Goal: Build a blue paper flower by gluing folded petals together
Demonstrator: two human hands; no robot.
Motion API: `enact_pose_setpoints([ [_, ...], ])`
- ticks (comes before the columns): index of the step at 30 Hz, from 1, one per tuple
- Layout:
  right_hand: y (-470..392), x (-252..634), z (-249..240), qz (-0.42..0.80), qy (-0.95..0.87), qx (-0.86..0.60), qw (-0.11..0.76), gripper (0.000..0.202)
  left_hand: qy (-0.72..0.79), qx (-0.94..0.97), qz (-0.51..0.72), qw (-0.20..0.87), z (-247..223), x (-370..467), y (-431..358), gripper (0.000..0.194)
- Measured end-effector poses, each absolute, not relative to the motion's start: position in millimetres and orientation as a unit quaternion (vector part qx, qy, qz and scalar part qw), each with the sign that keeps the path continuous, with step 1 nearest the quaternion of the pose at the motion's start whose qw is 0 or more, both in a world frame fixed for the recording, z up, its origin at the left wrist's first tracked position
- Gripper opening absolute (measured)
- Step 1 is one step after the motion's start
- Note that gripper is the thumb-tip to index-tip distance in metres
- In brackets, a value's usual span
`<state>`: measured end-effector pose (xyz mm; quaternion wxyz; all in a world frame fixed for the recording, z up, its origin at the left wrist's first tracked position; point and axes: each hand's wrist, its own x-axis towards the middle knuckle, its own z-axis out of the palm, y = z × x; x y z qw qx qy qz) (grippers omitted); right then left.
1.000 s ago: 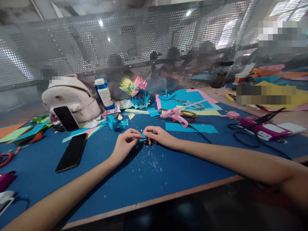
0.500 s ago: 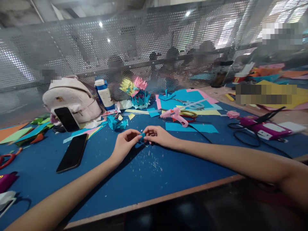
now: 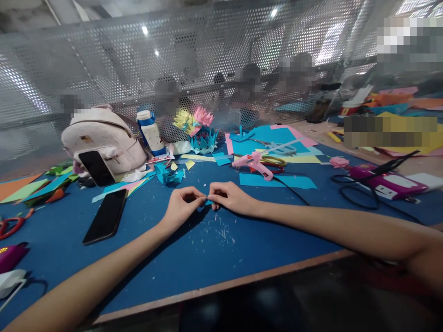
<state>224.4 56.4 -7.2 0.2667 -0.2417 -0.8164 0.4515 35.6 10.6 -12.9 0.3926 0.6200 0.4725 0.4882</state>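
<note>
Across the view, a blue worktop. At its far left, a pale backpack. Right of centre, a blue paper strip. In the middle, left hand and right hand, nearly together. Just beyond the strip, a pink glue gun. Between both hands' fingers, pinched narrow on it, a small blue paper piece, partly hidden. Nearby, pale flecks.

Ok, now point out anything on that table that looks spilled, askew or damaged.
Tiny pale scraps lie strewn on the blue tabletop, just nearer the camera than the left hand and right hand, which hold a small blue piece; the scatter looks like litter. I see no clear damage.
</note>
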Motion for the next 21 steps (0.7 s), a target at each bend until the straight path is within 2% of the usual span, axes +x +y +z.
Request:
enact_pose_setpoints([
  [9,57.7,227.1,-6.9,0.360,-0.856,-0.249,0.277,0.028,0.461,0.610,0.495,0.413,-12.2,36.5,8.4,0.022],
  [21,61.1,225.8,-9.6,0.432,-0.842,-0.212,0.242,0.033,0.456,0.606,0.501,0.416,-13.3,38.0,8.2,0.024],
])
